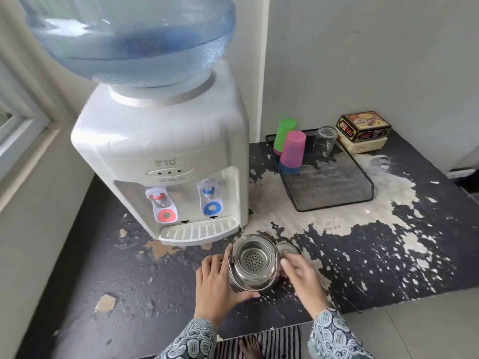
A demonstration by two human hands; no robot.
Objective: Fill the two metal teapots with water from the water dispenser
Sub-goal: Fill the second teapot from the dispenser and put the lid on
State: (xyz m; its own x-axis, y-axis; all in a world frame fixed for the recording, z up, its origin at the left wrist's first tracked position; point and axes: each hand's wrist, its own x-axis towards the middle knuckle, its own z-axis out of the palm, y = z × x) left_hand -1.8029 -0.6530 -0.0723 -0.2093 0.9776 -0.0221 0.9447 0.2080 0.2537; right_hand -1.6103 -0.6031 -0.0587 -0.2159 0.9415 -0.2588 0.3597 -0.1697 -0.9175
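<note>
- A white water dispenser (166, 161) stands at the left of a dark, badly peeling counter (388, 268), its blue bottle (129, 37) partly full.
- Two taps face forward above the drip tray (199, 231): the red tap (163, 204) on the left, the blue tap (210, 196) on the right.
- The left hand (217, 283) curls around the left side of a metal teapot (252, 264), fingers pressed to its wall and thumb at its base, gripping it.
- The teapot sits on the counter just in front of the drip tray, uncovered, a perforated strainer basket (252, 259) visible inside.
- The right hand (303, 278), blurred, rests at the teapot's right side with fingers loosely spread; whether it grips anything cannot be told.
- A round metal lid (286, 247) lies flat on the counter, just beside the teapot and near the right fingertips.
- Farther back on the right, a black mesh tray (334, 187) carries upturned green (285, 133) and pink (294, 149) cups and a glass mug (324, 141).
- A dark printed tin (364, 125) sits on a cream box (365, 145) against the wall.
- Patterned sleeves (334, 335) cover both wrists.
</note>
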